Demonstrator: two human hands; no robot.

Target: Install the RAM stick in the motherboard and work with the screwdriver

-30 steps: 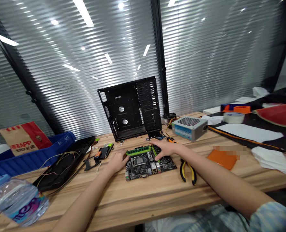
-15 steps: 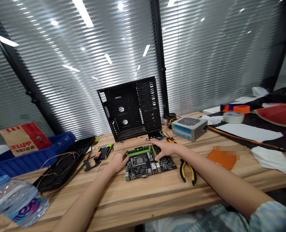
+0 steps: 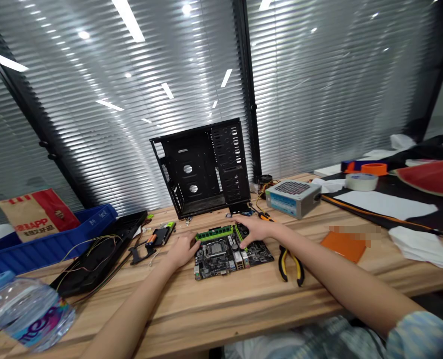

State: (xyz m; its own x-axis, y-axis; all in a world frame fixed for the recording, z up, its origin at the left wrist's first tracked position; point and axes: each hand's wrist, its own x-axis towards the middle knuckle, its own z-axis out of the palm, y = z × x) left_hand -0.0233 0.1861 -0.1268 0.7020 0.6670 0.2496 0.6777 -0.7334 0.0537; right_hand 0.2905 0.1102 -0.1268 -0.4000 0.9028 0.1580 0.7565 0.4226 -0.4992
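A black motherboard [image 3: 224, 259] with a bare processor in its socket lies flat on the wooden table in front of me. A green memory stick [image 3: 216, 232] sits along its far edge. My left hand [image 3: 185, 249] grips the board's left far corner, thumb on the near side and fingers curled, partly hidden. Over the far right part, my right hand [image 3: 256, 230] holds the board, its thumb on top and its fingers reaching to the far edge. Yellow-and-black pliers [image 3: 291, 267] lie just right of the board, beneath my right forearm.
A black computer case [image 3: 202, 169] stands behind the board, with a power supply [image 3: 294, 199] to its right. On the left are a black panel with wires [image 3: 97, 254], a blue bin [image 3: 57, 244] and a water bottle [image 3: 30, 314]. An orange sheet [image 3: 343, 245] lies right.
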